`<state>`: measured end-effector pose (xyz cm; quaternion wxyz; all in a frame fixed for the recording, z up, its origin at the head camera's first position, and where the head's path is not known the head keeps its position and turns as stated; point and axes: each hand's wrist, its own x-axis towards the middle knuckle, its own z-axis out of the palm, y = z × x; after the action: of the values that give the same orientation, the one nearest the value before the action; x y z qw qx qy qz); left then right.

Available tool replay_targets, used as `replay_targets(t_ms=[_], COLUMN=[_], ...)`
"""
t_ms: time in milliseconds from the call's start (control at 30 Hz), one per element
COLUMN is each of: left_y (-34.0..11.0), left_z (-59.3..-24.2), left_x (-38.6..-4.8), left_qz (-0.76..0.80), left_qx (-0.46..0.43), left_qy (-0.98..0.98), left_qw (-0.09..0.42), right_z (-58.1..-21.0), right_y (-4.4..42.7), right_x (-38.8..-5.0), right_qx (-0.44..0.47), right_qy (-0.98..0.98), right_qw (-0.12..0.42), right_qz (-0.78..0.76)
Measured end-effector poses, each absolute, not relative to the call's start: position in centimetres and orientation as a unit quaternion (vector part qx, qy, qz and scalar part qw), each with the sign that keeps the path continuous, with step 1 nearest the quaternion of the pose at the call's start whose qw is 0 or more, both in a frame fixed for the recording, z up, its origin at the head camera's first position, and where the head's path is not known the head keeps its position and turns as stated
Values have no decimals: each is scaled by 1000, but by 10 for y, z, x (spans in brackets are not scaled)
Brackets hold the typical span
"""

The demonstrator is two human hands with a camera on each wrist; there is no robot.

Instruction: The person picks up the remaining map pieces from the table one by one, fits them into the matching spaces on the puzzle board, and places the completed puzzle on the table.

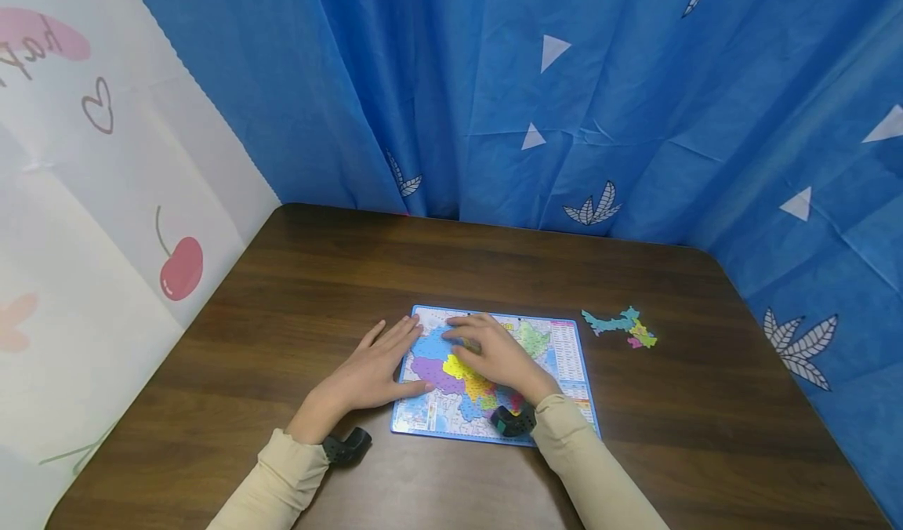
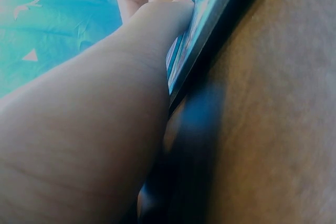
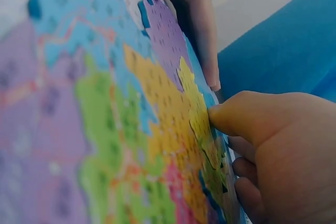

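Note:
A map puzzle board (image 1: 423, 425) lies on the table. Spread over its left side is my left hand (image 1: 374, 368), fingers fairly straight, thumb reaching toward the purple piece (image 1: 432, 372). Over the upper middle of the board my right hand (image 1: 499, 355) rests with loosely bent fingers. In the right wrist view its thumb (image 3: 226, 116) touches the edge of the yellow piece (image 3: 195, 106), with the orange area (image 3: 157, 87) beside it. What lies under the right palm is hidden. The left wrist view shows the left thumb (image 2: 168, 17) at the board's edge (image 2: 202, 40).
Right of the board, a few joined puzzle pieces lie on the brown table (image 1: 705, 404): a teal one (image 1: 610, 324), a yellow-green one (image 1: 645, 337) and a small pink one (image 1: 635, 343). A blue curtain (image 1: 494, 107) hangs behind, a white one (image 1: 92, 201) at the left.

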<state>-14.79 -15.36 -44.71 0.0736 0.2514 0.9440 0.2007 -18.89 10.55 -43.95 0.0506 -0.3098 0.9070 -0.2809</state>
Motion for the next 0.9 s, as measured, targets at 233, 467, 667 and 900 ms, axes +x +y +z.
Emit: replay_targets(t_ms=[233, 467, 667, 900], left_y=[-154, -154, -154, -154], left_z=[-447, -447, -448, -447], left_x=[-148, -147, -147, -147], left_qz=[202, 203, 205, 205], left_qx=[253, 252, 251, 250], left_qy=[944, 943, 944, 944], left_qw=[71, 70, 68, 68], right_z=[-439, -439, -438, -437], right_y=[110, 115, 121, 127], right_x=[-187, -186, -184, -184], right_qx=[-301, -299, -302, -302], right_qy=[910, 910, 910, 910], right_qw=[49, 41, 30, 25], right_qz=[-281, -284, -284, -284])
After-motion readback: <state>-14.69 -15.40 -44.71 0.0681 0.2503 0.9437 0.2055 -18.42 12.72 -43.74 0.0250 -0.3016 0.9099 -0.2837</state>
